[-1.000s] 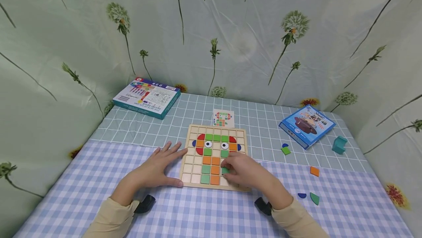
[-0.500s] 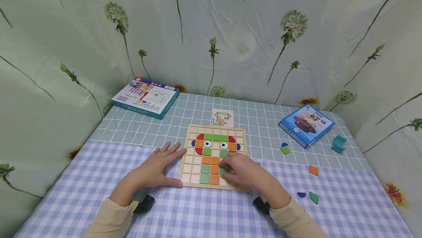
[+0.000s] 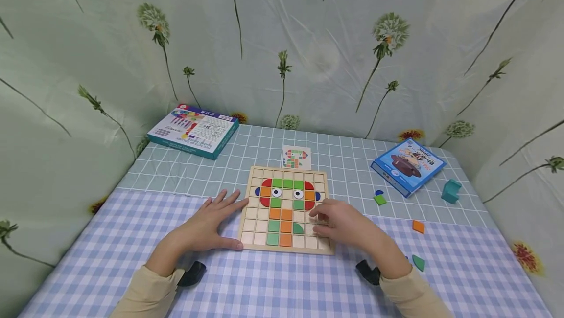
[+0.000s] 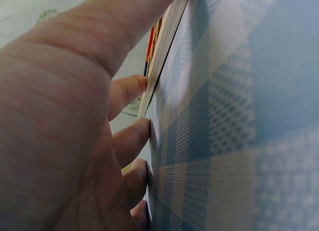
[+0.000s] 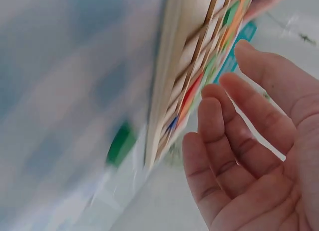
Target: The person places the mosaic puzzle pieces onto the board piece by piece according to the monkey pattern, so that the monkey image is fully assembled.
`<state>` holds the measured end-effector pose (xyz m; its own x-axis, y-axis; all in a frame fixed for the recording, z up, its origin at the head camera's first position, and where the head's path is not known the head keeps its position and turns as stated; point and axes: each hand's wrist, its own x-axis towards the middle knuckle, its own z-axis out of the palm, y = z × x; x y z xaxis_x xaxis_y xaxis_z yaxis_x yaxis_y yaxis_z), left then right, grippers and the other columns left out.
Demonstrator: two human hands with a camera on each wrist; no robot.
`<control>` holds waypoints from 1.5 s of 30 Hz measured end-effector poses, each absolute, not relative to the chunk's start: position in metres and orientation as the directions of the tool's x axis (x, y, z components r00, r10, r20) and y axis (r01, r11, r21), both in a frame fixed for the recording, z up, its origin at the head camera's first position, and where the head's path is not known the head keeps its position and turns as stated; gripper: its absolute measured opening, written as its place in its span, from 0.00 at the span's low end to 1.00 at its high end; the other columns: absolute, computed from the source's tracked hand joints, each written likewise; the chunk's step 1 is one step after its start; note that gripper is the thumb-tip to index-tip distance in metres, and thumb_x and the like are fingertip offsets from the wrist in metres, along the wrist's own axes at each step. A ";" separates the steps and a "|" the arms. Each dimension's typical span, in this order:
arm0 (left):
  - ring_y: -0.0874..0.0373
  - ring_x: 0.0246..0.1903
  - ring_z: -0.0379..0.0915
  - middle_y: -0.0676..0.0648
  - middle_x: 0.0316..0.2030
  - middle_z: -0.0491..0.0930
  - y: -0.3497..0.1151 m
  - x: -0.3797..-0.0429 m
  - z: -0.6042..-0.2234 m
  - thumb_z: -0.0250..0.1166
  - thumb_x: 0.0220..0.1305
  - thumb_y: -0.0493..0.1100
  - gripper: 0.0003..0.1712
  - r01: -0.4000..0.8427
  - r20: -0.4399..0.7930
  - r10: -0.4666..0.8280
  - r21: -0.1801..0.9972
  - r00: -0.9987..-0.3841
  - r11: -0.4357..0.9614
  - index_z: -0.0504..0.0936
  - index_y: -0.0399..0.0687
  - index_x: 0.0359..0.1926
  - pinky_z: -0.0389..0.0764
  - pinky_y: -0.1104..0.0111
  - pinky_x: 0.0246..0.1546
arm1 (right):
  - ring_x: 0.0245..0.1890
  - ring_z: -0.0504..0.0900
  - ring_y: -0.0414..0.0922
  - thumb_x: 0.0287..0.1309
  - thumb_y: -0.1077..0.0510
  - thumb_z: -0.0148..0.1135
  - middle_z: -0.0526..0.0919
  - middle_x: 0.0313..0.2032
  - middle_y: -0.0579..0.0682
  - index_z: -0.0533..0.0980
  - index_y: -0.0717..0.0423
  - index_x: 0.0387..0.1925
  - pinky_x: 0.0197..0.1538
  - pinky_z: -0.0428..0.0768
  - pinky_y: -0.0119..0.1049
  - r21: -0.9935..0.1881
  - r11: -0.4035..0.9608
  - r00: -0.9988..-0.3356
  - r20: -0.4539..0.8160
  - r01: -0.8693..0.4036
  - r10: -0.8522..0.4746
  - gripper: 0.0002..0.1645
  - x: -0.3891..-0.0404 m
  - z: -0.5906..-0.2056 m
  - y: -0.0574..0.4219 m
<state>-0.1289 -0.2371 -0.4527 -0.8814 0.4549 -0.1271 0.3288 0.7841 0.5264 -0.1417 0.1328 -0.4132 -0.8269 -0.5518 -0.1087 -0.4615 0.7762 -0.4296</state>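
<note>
The wooden grid board (image 3: 311,242) lies on the table with coloured tiles set in its cells as a face with round eyes. My left hand (image 3: 209,225) lies spread at the board's left side, thumb and fingertips along its edge, also in the left wrist view. Over the right part of the board is my right hand (image 3: 341,222), fingers loosely bent and nothing between them; the right wrist view shows its palm bare. Just left of those fingers a green quarter-circle tile (image 3: 298,229) sits in a cell beside the orange column.
A picture card (image 3: 296,157) lies behind the board. To the right are a blue half-circle (image 3: 379,193), green square (image 3: 380,200), orange tile (image 3: 418,226) and green quarter-circle (image 3: 418,262). Farther back stand a white-teal box (image 3: 194,129), a blue box (image 3: 409,166) and a teal object (image 3: 451,191).
My right hand has let go of the green quarter-circle tile and drawn back to the right, so the tile shows in its cell. My left hand has stayed in place at the board.
</note>
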 end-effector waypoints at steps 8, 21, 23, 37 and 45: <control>0.28 0.85 0.39 0.40 0.86 0.53 -0.237 -0.131 -0.454 0.79 0.51 0.74 0.64 0.344 -0.119 0.465 0.518 -0.878 0.783 0.62 0.62 0.84 0.43 0.26 0.79 | 0.42 0.80 0.37 0.67 0.55 0.74 0.88 0.42 0.40 0.87 0.51 0.54 0.49 0.88 0.40 -0.454 0.814 -0.879 -0.121 -0.364 -0.460 0.15 -0.131 -0.395 0.199; 0.28 0.85 0.39 0.40 0.86 0.53 -0.239 -0.130 -0.453 0.78 0.51 0.75 0.64 0.339 -0.124 0.457 0.509 -0.881 0.791 0.63 0.62 0.84 0.44 0.26 0.79 | 0.44 0.83 0.39 0.66 0.56 0.74 0.90 0.47 0.44 0.86 0.53 0.55 0.52 0.88 0.48 -0.447 0.845 -0.900 -0.166 -0.295 -0.402 0.17 -0.118 -0.390 0.237; 0.28 0.85 0.39 0.40 0.86 0.53 -0.240 -0.130 -0.454 0.78 0.51 0.75 0.64 0.341 -0.122 0.459 0.511 -0.880 0.789 0.62 0.62 0.84 0.44 0.26 0.78 | 0.43 0.83 0.39 0.66 0.55 0.75 0.89 0.44 0.43 0.86 0.54 0.55 0.50 0.88 0.45 -0.440 0.851 -0.898 -0.185 -0.287 -0.398 0.18 -0.122 -0.394 0.229; 0.28 0.85 0.39 0.41 0.86 0.53 -0.236 -0.131 -0.453 0.78 0.52 0.75 0.64 0.346 -0.121 0.468 0.519 -0.876 0.782 0.62 0.62 0.84 0.44 0.26 0.79 | 0.31 0.73 0.38 0.61 0.51 0.79 0.79 0.29 0.41 0.86 0.52 0.46 0.35 0.75 0.31 -0.346 0.887 -0.905 -0.184 -0.307 -0.384 0.15 -0.140 -0.417 0.177; 0.28 0.85 0.39 0.41 0.86 0.53 -0.238 -0.129 -0.454 0.79 0.51 0.74 0.64 0.342 -0.121 0.464 0.520 -0.878 0.783 0.62 0.62 0.84 0.44 0.26 0.79 | 0.37 0.76 0.38 0.59 0.66 0.77 0.83 0.38 0.41 0.87 0.48 0.42 0.46 0.86 0.37 -0.338 0.857 -0.876 -0.155 -0.388 -0.458 0.13 -0.143 -0.420 0.173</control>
<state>-0.1294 -0.2379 -0.4539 -0.8777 0.4636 -0.1215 0.3417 0.7831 0.5196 -0.1431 0.1735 -0.4197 -0.8756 -0.4576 -0.1546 -0.3882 0.8572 -0.3384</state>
